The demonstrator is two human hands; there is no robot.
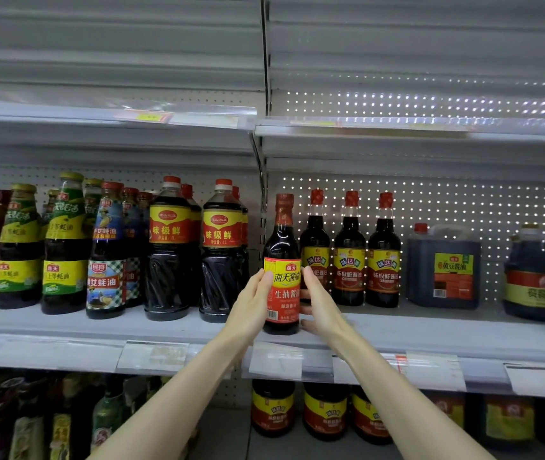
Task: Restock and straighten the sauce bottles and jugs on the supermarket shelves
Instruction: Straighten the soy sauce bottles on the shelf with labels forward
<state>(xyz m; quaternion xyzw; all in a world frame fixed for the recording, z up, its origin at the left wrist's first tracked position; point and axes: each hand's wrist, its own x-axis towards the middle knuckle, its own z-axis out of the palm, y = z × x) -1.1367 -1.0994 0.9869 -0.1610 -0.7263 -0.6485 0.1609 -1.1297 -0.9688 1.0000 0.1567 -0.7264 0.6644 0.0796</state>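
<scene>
**A:** Entry. Where do we have the soy sauce bottle?

**B:** Upright at the front of the middle shelf, where the two bays join. Its base appears to rest on the shelf. The large red-capped bottles stand just beside it at 9 o'clock. Three smaller bottles are close at 3 o'clock, slightly behind, and the jug is further that way.

**A:** Hands?

**B:** Both hold it. Our left hand grips the label from 9 o'clock, thumb on the front. Our right hand cups it from 3 o'clock, fingers curled against the body.

**A:** Handling?

**B:** Our judgement: full, so fairly heavy, rigid and tall enough to tip. We cannot tell glass from plastic, so we treat it as breakable. The glossy label may slip. We take hold low on the wide body, never the neck.
</scene>
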